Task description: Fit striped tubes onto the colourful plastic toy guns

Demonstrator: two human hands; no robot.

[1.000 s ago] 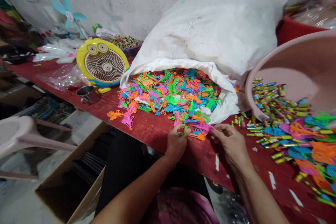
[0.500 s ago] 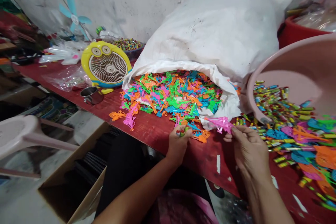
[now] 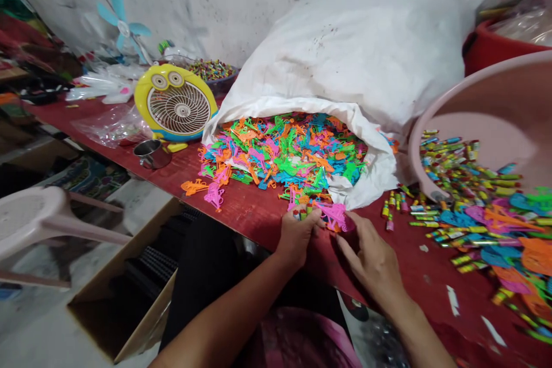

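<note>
My left hand (image 3: 297,236) is closed around a few small, shiny capped tubes (image 3: 303,213) with red and green ends, at the front edge of the table. A flat pink plastic toy piece (image 3: 331,215), openwork in shape, has its left end against my left thumb. At its right end are the thumb and fingertips of my right hand (image 3: 371,253), bent around it; the exact contact is hard to see. Just behind lies a heap of similar orange, green, blue and pink pieces (image 3: 284,155), spilling from the mouth of a big white sack (image 3: 357,52).
A tipped pink tub (image 3: 483,86) spills yellow tubes (image 3: 466,164) at the right, beside more plastic pieces (image 3: 535,259). A yellow fan (image 3: 181,109) and a metal cup (image 3: 152,154) stand left on the red table (image 3: 259,224). Below are a carton (image 3: 129,322) and a stool (image 3: 43,213).
My right hand has moved left with the pink piece, bringing it up to my left hand. My left hand stays closed on the tubes, nearly in place.
</note>
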